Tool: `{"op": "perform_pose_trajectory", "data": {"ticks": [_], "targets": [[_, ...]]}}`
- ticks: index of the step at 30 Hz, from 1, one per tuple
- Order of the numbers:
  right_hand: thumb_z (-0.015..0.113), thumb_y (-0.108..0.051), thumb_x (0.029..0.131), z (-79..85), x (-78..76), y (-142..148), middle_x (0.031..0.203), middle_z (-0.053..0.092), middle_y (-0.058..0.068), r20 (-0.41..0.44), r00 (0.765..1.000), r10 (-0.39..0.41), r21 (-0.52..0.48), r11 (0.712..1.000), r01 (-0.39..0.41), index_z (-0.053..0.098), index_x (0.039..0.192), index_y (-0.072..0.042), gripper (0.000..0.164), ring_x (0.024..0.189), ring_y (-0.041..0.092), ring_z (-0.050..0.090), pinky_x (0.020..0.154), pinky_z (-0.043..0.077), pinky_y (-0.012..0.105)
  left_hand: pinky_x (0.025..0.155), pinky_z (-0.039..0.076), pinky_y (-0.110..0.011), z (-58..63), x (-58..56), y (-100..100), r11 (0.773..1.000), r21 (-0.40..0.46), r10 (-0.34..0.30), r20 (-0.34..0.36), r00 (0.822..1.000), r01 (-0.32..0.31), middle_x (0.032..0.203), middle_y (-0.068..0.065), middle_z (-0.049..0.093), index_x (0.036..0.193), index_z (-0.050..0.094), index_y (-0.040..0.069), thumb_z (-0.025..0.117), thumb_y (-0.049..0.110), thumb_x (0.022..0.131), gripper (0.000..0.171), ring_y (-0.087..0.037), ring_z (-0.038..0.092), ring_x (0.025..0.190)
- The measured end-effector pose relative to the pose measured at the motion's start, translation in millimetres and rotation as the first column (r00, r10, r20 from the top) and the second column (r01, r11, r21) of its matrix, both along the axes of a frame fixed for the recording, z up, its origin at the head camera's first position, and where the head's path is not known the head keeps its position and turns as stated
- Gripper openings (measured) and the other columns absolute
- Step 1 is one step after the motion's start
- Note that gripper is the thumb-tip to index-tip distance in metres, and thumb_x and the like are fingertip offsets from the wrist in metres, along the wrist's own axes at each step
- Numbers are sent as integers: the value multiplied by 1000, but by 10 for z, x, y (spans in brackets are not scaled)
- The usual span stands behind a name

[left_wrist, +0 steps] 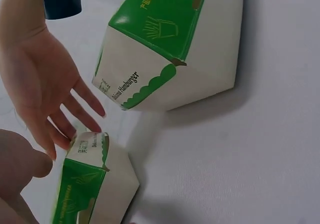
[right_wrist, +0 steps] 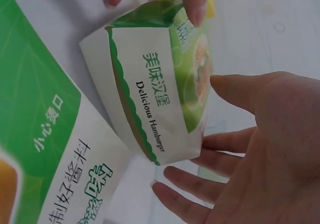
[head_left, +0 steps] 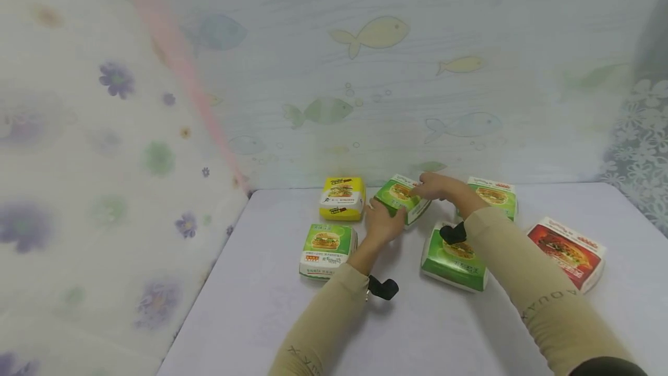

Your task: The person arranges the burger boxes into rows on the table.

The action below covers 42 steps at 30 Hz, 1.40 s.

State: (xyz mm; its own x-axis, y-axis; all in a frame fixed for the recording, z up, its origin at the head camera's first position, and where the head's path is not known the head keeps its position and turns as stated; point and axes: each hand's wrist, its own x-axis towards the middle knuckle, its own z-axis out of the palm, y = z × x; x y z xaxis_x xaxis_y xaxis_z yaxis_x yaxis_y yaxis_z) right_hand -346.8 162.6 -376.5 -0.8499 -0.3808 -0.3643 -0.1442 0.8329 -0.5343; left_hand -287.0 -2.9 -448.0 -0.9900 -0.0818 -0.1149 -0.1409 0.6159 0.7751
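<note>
A green-and-white hamburger box [head_left: 398, 191] stands turned at an angle near the back middle of the white table. At its front side my left hand [head_left: 384, 223] holds it, with the thumb against the box in the right wrist view. My right hand [head_left: 443, 187] is at its right end. In the right wrist view the fingers of my right hand [right_wrist: 270, 149] are nearly straight and spread, touching the edge of the hamburger box [right_wrist: 145, 93]. Part of the left fingers is hidden behind the box.
A yellow box [head_left: 341, 199] and a green box [head_left: 327, 248] stand left of the hands. On the right are another green box [head_left: 454, 263], partly behind a black wrist camera, a green box [head_left: 493, 195] at the back, and a red box [head_left: 569, 251]. A fish-print curtain [head_left: 365, 86] hangs behind.
</note>
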Motion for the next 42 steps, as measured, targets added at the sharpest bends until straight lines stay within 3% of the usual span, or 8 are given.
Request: {"op": "perform_pose_trajectory", "data": {"ticks": [4,7,11,13,21,29,35,42], "targets": [[43,-34,108,-34,-6,-16,151,36,37,-12,1000,9,12,1000,-9,30,149,17,67,129,52,49,101,47,59,116,36,-50,-20,-41,37,999,44,27,59,998,-30,157,-35,21,158,9,-11,53,43,104,88,-43,37,141],[46,-33,106,-70,-8,-25,132,52,34,-54,998,14,32,999,-13,43,137,17,59,104,40,60,87,53,48,115,38,-51,-25,-78,48,997,71,32,97,995,-38,157,-34,23,159,10,-10,51,43,105,86,-44,38,141],[49,-31,104,-64,42,-62,127,56,35,-120,993,5,83,997,5,45,132,20,59,107,43,60,91,51,50,118,33,-50,-3,-131,23,996,84,13,111,994,-22,158,-33,25,159,14,-9,46,37,107,77,-42,34,145],[50,-31,103,-30,79,-98,138,50,38,-138,990,-1,105,994,16,41,137,23,64,127,50,51,106,44,56,119,32,-50,23,-147,-13,997,79,2,107,994,-11,158,-33,26,158,15,-10,42,34,108,72,-41,34,145],[44,-36,106,94,30,-150,151,37,38,-146,988,-42,214,974,73,32,148,18,69,137,53,41,111,35,65,119,32,-47,48,-173,-100,996,89,-25,103,994,16,157,-31,27,158,17,-10,37,35,108,70,-38,35,144],[42,-26,108,-38,-118,-127,159,24,36,-198,980,18,87,996,-1,22,155,14,64,148,52,22,121,21,60,97,53,-43,-46,-131,-45,993,118,-41,184,982,19,158,-27,25,160,16,-4,39,42,109,72,-35,51,126],[45,-25,107,-91,-99,-83,152,37,38,-208,977,50,99,995,-30,32,150,16,60,142,53,34,117,30,60,69,60,-34,-26,-146,-28,981,194,-11,174,985,-24,153,-30,33,156,24,-8,40,32,111,62,-29,71,79],[50,-28,106,-24,-31,7,132,52,42,-212,973,88,162,985,-53,45,131,24,58,126,56,50,103,45,60,72,60,-36,-1,-222,-76,979,204,0,132,991,-27,155,-28,34,155,28,-7,34,32,112,58,-25,61,83]]}}
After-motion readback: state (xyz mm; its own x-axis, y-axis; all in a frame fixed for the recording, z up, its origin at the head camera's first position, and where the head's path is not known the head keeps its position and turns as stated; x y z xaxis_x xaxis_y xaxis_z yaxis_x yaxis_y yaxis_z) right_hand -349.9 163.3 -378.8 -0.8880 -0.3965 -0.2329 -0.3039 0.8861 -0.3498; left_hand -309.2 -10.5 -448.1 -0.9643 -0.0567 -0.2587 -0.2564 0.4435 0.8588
